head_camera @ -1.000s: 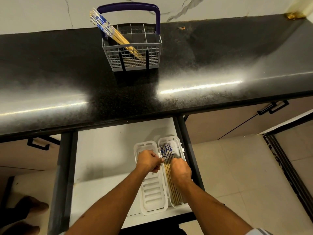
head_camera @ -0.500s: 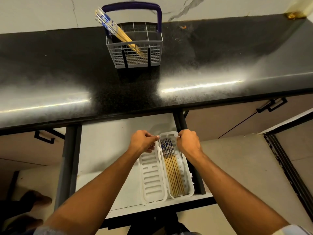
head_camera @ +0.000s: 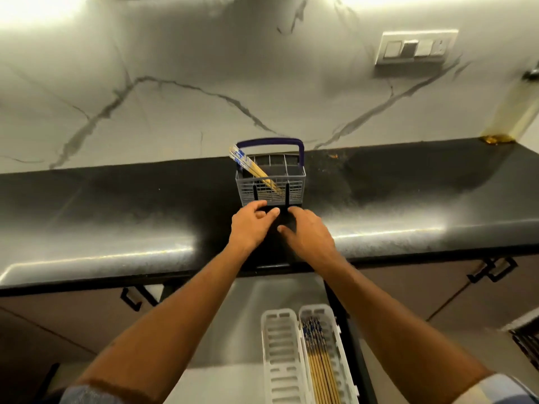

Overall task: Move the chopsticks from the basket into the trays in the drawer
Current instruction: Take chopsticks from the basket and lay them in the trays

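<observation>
Both arms reach far over the black counter (head_camera: 116, 217). The left hand (head_camera: 250, 225) and right hand (head_camera: 309, 234) hover empty, fingers loosely curled, just near of the grey mesh basket (head_camera: 271, 186). Its chopsticks (head_camera: 250, 167) lean tips-down, tops far-left. In the drawer (head_camera: 239, 322), more lie lengthwise in the right slotted white tray (head_camera: 338, 345).

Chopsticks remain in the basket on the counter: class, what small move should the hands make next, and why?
Probably lift a hand over the basket rim to grasp the leaning chopsticks. Both hands are empty at the basket's front, the left tray holds nothing, and the right tray already holds a bundle.
</observation>
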The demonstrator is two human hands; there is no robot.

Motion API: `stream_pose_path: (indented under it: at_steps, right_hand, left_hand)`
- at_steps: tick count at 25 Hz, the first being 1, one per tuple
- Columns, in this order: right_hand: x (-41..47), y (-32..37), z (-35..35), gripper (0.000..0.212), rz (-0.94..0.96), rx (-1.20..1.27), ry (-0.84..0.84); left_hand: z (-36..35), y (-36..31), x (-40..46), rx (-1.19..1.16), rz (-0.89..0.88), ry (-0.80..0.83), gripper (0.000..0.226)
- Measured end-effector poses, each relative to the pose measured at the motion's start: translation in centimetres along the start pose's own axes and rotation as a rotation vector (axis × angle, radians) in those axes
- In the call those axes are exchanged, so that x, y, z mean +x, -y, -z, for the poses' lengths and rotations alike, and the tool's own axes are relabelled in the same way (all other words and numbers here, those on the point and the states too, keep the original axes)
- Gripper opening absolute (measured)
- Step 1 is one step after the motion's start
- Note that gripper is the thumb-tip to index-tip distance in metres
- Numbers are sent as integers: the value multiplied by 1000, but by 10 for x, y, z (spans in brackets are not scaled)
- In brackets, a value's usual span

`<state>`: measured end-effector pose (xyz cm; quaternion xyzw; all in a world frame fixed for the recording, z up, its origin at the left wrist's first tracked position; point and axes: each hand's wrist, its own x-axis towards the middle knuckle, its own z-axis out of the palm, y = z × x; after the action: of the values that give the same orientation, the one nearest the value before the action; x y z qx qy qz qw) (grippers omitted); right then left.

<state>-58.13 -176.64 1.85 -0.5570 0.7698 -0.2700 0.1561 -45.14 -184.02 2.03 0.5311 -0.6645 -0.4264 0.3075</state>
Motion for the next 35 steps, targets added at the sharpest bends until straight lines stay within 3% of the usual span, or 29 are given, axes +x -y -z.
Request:
stream_pose_path:
  at_steps: [6, 11, 18, 24, 29, 31, 34, 35]
  right_hand:
    - [38, 61, 64, 62, 145, -44, -166]
    - [57, 91, 76, 63, 204, -75, -203]
    - [91, 104, 67, 65, 206, -107, -187]
    - [125, 100, 50, 60, 187, -124, -131]
    - [151, 90, 32, 65, 173, -111, -81]
    - [162, 84, 27, 66, 159, -119, -66]
    - [171, 73, 18, 68, 140, -109, -41]
    - [172, 69, 15, 69, 139, -98, -31]
  left_hand:
    - [60, -57, 24, 116, -163, -160, 46]
    - [83, -65, 47, 99, -88, -230, 39]
    - [87, -65, 87, 148, -32, -244, 64]
    - [74, -56, 118, 148, 30, -233, 47]
    - [64, -38, 163, 3, 180, -302, 53]
    - [60, -32, 184, -47, 214, -361, 48]
    - [54, -23, 203, -29, 215, -421, 15]
    - [51, -21, 206, -24, 210, -435, 15]
